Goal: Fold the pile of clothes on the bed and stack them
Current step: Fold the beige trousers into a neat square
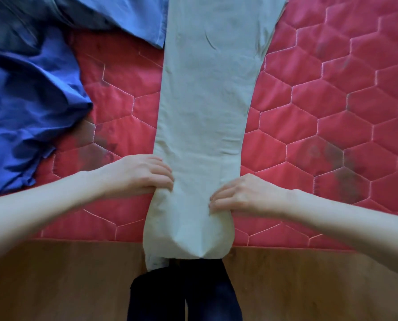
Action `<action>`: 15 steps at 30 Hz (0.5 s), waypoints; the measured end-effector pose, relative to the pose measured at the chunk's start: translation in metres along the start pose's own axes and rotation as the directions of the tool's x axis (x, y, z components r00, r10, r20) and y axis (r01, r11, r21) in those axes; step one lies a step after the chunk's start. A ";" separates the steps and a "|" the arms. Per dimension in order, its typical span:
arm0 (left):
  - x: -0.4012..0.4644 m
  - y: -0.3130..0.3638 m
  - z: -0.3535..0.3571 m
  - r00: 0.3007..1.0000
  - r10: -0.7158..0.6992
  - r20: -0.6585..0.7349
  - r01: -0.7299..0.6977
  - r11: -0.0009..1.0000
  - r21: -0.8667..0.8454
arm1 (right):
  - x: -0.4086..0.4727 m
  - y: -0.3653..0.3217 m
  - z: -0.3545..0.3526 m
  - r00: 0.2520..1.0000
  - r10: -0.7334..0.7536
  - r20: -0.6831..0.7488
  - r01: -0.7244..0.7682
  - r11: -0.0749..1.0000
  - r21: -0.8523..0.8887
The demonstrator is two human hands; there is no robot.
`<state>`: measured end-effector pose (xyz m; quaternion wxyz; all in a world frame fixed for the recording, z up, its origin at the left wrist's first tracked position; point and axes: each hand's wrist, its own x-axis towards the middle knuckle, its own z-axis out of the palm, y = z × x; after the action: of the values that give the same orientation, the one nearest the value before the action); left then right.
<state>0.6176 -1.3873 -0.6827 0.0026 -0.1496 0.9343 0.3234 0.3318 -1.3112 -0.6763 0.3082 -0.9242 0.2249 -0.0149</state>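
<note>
A long pale grey-green garment [207, 100], folded into a narrow strip, lies lengthwise down the middle of the red quilted mattress [320, 107]. Its near end hangs over the mattress edge. My left hand [144, 176] grips the strip's left edge with curled fingers. My right hand [239, 196] pinches its right edge a little nearer to me. A crumpled blue garment [31, 107] lies at the left. A lighter blue garment [133, 17] lies at the top left, partly under the pale strip.
A wooden bed frame or floor [61, 279] runs along the bottom, below the mattress edge. My dark trouser legs [184, 295] stand against it. The right half of the mattress shows bare quilting with some dark stains.
</note>
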 end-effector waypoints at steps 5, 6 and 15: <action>0.042 -0.053 -0.048 0.682 -0.731 -0.016 0.304 0.304 -0.903 | 0.026 0.066 -0.089 0.593 0.799 0.100 -0.144 -0.017 0.989; 0.055 -0.066 -0.051 0.604 -0.795 0.050 0.320 0.185 -0.929 | 0.034 0.085 -0.097 0.452 0.886 0.105 -0.042 -0.096 0.995; 0.087 -0.065 -0.009 0.272 -0.962 0.005 0.349 0.093 -0.932 | 0.054 0.112 -0.038 0.032 0.999 0.016 -0.352 -0.004 0.936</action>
<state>0.5538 -1.4654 -0.7240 -0.2215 -0.6755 0.3938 0.5827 0.3283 -1.4349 -0.7156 0.4837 -0.2802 0.7782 -0.2863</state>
